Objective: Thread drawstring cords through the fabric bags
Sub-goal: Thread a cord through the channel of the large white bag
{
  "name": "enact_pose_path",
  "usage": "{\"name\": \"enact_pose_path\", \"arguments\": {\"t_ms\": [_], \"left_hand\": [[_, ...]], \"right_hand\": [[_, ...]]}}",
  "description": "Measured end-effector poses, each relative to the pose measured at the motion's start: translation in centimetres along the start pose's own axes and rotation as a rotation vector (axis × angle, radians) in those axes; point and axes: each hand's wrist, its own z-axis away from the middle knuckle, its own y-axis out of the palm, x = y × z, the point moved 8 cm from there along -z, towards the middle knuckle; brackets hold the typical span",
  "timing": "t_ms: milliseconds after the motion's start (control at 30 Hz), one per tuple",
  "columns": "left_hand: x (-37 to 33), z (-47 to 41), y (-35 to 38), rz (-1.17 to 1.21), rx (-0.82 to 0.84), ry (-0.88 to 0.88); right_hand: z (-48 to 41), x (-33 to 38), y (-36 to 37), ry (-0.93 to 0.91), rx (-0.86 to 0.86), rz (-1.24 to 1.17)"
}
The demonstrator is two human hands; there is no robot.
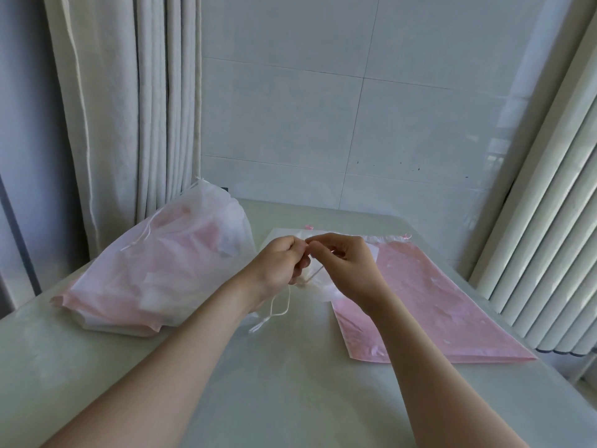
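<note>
A small white fabric bag (319, 287) is lifted a little above the table between my hands. My left hand (281, 265) grips its gathered top edge with curled fingers. My right hand (347, 263) pinches the white drawstring cord (315, 274) close to the left fingertips. The cord's knotted, frayed tail (274, 313) hangs below my left wrist onto the table. Under the small bag lies a flat pink bag (429, 302) with a white top hem and pink cord ends.
A big translucent white drawstring bag (168, 257) stuffed with pink and white bags slumps at the left of the pale table (265, 383). Curtains hang at the left, a ribbed white radiator stands at the right, and a tiled wall is behind.
</note>
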Motion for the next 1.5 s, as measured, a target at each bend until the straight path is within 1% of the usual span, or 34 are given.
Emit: {"name": "enact_pose_path", "arguments": {"t_ms": [67,167,267,400,633,767,867,1000,1100,1167,1267,1333,1400,1500], "left_hand": [[0.1,-0.1,0.1,-0.023,0.019,0.007],[0.1,-0.1,0.2,-0.048,0.020,0.008],[0.1,-0.1,0.2,-0.076,0.016,0.009],[0.1,-0.1,0.1,-0.062,0.025,0.016],[0.2,-0.1,-0.3,-0.096,0.024,0.065],[-0.2,0.3,-0.4,-0.083,0.044,0.081],[-0.1,0.4,-0.3,-0.059,0.089,0.080],[0.0,0.4,-0.2,-0.080,0.109,0.061],[0.2,0.4,-0.5,-0.134,0.059,0.049],[0.2,0.3,-0.8,-0.192,0.008,0.062],[0.4,0.2,-0.9,-0.246,0.000,0.064],[0.7,0.3,-0.7,-0.294,0.045,0.056],[0.7,0.4,-0.2,-0.376,0.112,0.061],[0.4,0.5,0.6,-0.435,0.157,0.066]], "right_hand": [[0.2,0.5,-0.1,-0.036,0.001,-0.064],[0.1,0.5,-0.4,-0.066,-0.016,-0.070],[0.0,0.6,-0.6,-0.088,-0.009,-0.012],[0.0,0.6,-0.4,-0.086,-0.020,0.127],[-0.2,-0.3,-0.2,0.023,-0.048,0.169],[0.0,-0.3,-0.3,0.016,-0.081,0.200],[0.0,-0.2,-0.3,-0.025,-0.097,0.264],[0.1,0.1,0.2,-0.108,-0.041,0.388],[0.2,0.1,0.4,-0.106,0.003,0.457],[0.2,-0.3,0.2,-0.055,0.008,0.391],[0.1,-0.8,-0.1,0.072,0.043,0.165],[0.2,-1.0,-0.4,0.158,0.055,-0.068],[0.1,-1.0,-0.8,0.198,0.027,-0.274],[0.1,-1.3,-1.5,0.232,-0.055,-0.411]]}}
